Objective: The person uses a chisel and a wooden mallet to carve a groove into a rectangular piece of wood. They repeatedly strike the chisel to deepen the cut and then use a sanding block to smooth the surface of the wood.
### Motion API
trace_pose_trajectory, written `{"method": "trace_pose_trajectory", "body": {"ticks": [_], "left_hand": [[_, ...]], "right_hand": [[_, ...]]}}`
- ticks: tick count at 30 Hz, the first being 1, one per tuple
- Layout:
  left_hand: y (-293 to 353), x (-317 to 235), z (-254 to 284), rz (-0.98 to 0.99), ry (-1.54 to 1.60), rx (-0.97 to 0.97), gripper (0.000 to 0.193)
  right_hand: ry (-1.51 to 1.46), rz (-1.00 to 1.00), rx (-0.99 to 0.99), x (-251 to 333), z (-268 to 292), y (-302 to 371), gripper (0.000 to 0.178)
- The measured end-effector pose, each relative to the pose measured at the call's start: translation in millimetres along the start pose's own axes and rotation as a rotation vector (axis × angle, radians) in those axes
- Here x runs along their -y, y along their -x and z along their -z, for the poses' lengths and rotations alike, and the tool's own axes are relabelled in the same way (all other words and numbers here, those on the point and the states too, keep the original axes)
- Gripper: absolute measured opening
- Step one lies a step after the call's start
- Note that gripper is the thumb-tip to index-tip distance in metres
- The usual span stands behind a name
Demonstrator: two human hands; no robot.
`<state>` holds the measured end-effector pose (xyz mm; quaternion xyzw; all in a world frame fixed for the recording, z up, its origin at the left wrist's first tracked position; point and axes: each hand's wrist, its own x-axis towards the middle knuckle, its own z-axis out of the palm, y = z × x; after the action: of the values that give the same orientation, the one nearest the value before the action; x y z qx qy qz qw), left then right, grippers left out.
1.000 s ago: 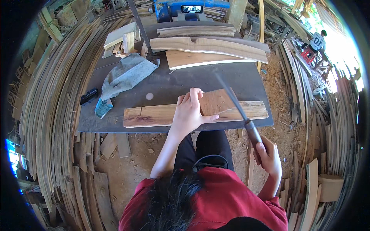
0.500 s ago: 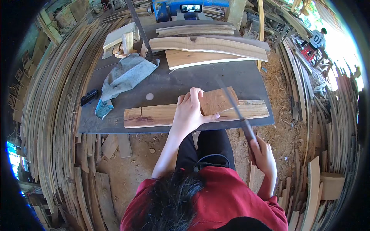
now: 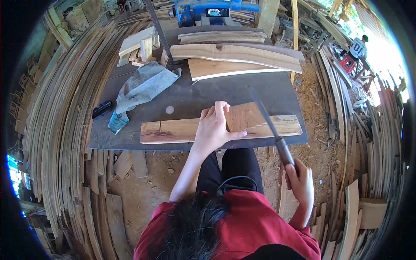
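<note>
My left hand (image 3: 211,132) presses a small flat wooden block (image 3: 245,116) down over a longer wooden plank (image 3: 177,131), fingers behind the block and thumb along its near side. In my right hand (image 3: 300,184) is the handle of a long narrow file (image 3: 268,118). Its grey blade slants up and left across the block's right edge; I cannot tell if it touches. The plank lies crosswise near the front edge of the dark table (image 3: 203,95), a dark line crossing its left part.
A grey cloth (image 3: 145,84) and a black object (image 3: 102,109) lie on the left of the table. Several boards (image 3: 236,54) and stacked offcuts (image 3: 138,45) are at the back. Long timber strips (image 3: 60,108) lean on both sides. A person (image 3: 358,48) sits far right.
My right hand has drawn the file slightly back, down and to the right. My left hand keeps its grip on the block.
</note>
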<state>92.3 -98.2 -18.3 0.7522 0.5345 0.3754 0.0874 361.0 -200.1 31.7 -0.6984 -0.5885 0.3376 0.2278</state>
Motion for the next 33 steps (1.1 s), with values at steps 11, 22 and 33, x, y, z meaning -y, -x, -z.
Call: {"method": "trace_pose_trajectory", "body": {"ticks": [11, 22, 33], "left_hand": [[-1, 0, 0, 0.013, 0.002, 0.007, 0.083], [-3, -1, 4, 0.039, 0.018, -0.044, 0.076], [9, 53, 111, 0.255, 0.013, -0.607, 0.074]], "right_hand": [[-0.265, 0.138, 0.108, -3, -5, 2, 0.039], [-0.122, 0.028, 0.133, -9, 5, -1, 0.038], [-0.003, 0.124, 0.157, -20, -1, -7, 0.039]]}}
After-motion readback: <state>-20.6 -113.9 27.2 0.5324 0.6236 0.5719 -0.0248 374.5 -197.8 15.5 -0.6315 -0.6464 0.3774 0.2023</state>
